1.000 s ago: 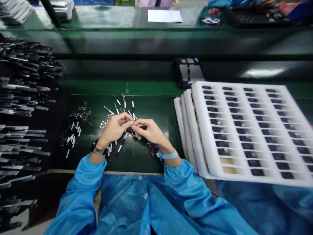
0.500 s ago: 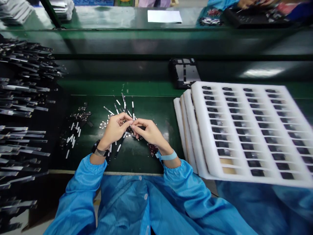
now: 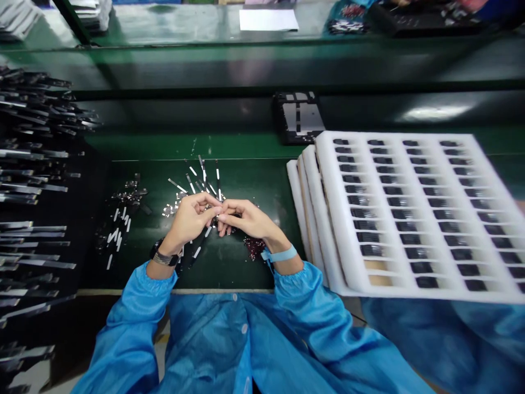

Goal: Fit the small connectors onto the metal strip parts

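The whole view has slid slightly, so everything on the dark green, glossy counter (image 3: 246, 273) sits a little further left than half a second ago; in the far right corner, less of another person's hand shows. The two bare hands, left hand (image 3: 192, 219) and right hand (image 3: 248, 219), remain together over the same spot, fingertips touching in a pinch; whether either grips a part cannot be told.

Below and beyond them fan thin black-and-white strips (image 3: 218, 174), roughly ten visible, the rest hidden. Beside the left hand lies one cluster of small silvery metal pieces (image 3: 170, 209); near the right wrist, one heap of tiny dark red parts (image 3: 253, 247). Further left are two more groups: one dark, shiny pile (image 3: 130, 195) and one scatter of short white strips (image 3: 118, 234), too many to count surely.

To the right, one white foam tray (image 3: 334, 235) tops a stack, its four columns holding black parts (image 3: 371, 250). Behind it sits one black, silver-panelled block (image 3: 303, 117).
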Tool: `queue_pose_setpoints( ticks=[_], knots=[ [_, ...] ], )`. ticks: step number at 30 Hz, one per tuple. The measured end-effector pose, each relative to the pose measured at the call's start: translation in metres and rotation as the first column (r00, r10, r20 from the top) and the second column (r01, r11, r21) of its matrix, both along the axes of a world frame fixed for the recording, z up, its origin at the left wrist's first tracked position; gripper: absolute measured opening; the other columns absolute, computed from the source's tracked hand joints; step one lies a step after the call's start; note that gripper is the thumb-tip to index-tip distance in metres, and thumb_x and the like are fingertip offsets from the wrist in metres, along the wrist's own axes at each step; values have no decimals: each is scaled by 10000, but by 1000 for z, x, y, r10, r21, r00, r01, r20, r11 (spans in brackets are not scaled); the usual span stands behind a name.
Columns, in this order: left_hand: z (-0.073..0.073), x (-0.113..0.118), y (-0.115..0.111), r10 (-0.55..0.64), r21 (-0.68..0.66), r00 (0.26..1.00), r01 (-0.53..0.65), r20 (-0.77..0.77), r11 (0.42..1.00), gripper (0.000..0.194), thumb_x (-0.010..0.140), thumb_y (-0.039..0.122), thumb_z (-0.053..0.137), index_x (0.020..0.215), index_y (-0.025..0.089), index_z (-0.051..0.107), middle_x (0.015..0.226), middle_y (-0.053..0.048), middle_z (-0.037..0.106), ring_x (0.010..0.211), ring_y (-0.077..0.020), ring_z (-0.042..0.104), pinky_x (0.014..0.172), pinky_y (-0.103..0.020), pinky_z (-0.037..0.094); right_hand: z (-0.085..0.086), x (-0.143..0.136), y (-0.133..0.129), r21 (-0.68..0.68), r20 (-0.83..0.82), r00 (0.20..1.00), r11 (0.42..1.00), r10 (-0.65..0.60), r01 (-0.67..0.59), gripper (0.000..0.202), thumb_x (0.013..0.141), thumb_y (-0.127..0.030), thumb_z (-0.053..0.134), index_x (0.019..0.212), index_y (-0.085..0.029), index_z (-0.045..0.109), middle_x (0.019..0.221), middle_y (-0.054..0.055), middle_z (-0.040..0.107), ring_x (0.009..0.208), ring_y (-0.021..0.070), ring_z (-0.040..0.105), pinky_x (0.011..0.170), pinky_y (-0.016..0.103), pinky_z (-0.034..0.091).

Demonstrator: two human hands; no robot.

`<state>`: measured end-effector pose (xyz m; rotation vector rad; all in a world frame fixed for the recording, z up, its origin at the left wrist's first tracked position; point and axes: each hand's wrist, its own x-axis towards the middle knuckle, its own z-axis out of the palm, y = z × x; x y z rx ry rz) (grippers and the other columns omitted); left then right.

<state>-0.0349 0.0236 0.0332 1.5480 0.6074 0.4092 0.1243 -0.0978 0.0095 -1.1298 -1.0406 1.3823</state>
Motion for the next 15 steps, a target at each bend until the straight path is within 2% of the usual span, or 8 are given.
queue_pose_setpoints(
  ticks=[3, 5, 6, 8, 10, 11, 13, 15],
  knots=[
    [-2, 2, 1, -5, 6, 1000, 5, -2, 1000, 244, 813, 385, 876, 844, 176, 755, 592, 12, 627, 463, -92, 509, 450, -220, 374, 3, 1, 0, 3, 41, 999, 1000, 11, -11, 397, 983, -596, 712, 944, -205, 655, 844, 45, 781, 743, 200, 772, 667, 314, 613],
    [-1, 2, 1, -7, 11, 1000, 7, -1, 1000, 235, 816, 384, 872, 863, 177, 771, 636, -1, 663, 482, -92, 517, 467, -225, 397, 11, 6, -3, 51, 156, 987, 998, -40, 32, 329, 991, -539, 715, 1024, -213, 686, 942, 65, 798, 880, 231, 784, 773, 360, 632],
    [0, 1, 2, -6, 15, 1000, 6, 3, 1000, 232, 816, 383, 873, 871, 177, 782, 677, -14, 691, 512, -99, 544, 488, -228, 422, 16, 9, -8, 88, 235, 966, 992, -106, 88, 294, 987, -500, 726, 1073, -220, 701, 1022, 77, 803, 976, 249, 777, 854, 389, 630],
    [4, -3, 4, 14, 15, 1000, -14, 26, 1000, 223, 808, 376, 887, 873, 180, 801, 760, -37, 735, 606, -119, 612, 548, -234, 478, 25, 18, -22, 164, 387, 867, 949, -312, 269, 254, 983, -429, 729, 1144, -234, 718, 1151, 92, 790, 1098, 271, 738, 963, 423, 596],
    [11, -9, 7, 66, -21, 995, -65, 72, 998, 210, 797, 355, 908, 874, 184, 814, 782, -40, 740, 649, -118, 630, 567, -220, 488, 31, 24, -43, 198, 501, 708, 862, -498, 466, 194, 1005, -384, 686, 1117, -230, 723, 1124, 94, 784, 1027, 265, 721, 921, 412, 579],
    [14, -12, 10, 104, -59, 990, -98, 101, 993, 205, 793, 342, 915, 881, 184, 818, 770, -34, 729, 624, -102, 608, 544, -205, 468, 31, 25, -54, 197, 550, 634, 822, -543, 534, 164, 1017, -365, 660, 1078, -225, 720, 1060, 90, 780, 948, 254, 710, 863, 396, 568],
    [21, -17, 14, 178, -158, 971, -152, 161, 976, 208, 791, 327, 921, 901, 182, 821, 728, -16, 693, 546, -64, 532, 478, -177, 404, 24, 23, -73, 173, 642, 550, 800, -534, 575, 120, 1019, -318, 639, 1014, -221, 709, 935, 69, 754, 815, 233, 670, 770, 371, 526],
    [25, -20, 18, 224, -249, 951, -169, 214, 954, 234, 782, 322, 926, 929, 176, 818, 726, -11, 676, 516, -48, 497, 437, -164, 364, 11, 17, -84, 124, 734, 530, 851, -424, 510, 64, 995, -258, 650, 994, -225, 704, 887, 53, 727, 795, 233, 647, 767, 370, 494]
  ],
)
